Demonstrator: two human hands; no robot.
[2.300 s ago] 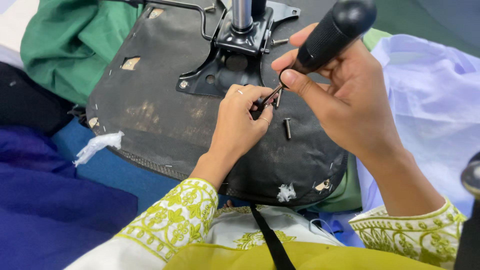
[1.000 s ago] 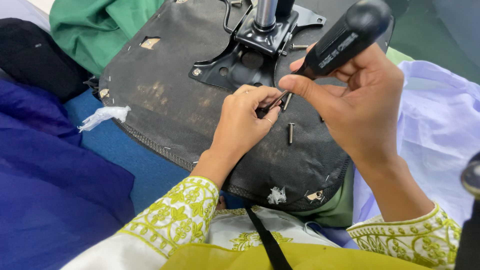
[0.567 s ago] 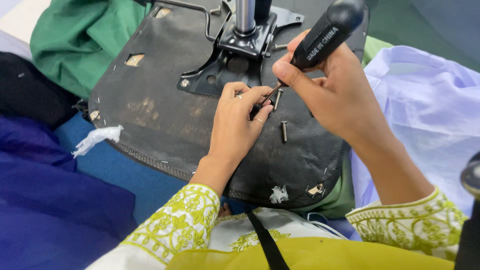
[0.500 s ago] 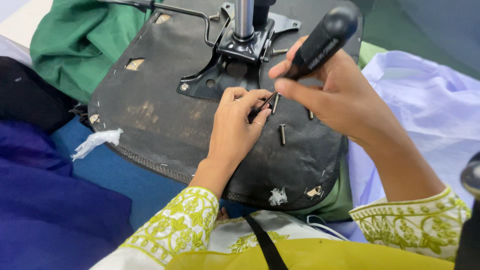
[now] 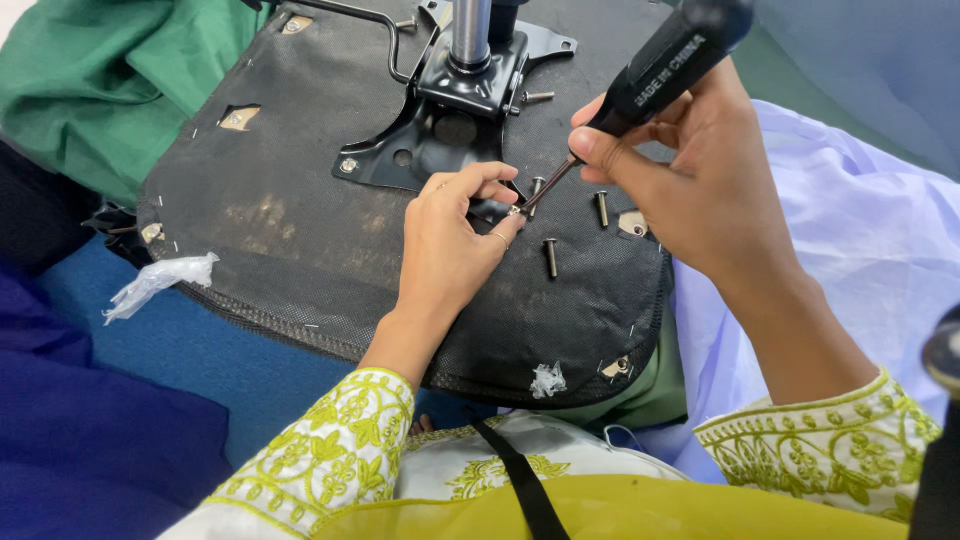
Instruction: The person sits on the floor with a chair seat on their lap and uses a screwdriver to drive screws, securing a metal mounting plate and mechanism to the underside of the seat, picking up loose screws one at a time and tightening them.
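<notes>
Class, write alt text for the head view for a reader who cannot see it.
A right hand holds a black-handled screwdriver with its tip at the left hand's fingertips, over an upturned chair seat. Two loose bolts lie beside the black metal bracket.

Loose bolts (image 5: 551, 257) on seat underside (image 5: 300, 230)

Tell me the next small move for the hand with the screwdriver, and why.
Probably seat the tip squarely and start turning. The right hand grips the black-handled screwdriver with its tip at the screw that the left hand pinches beside the black metal bracket. Two loose bolts lie on the seat underside, apparently waiting.
</notes>
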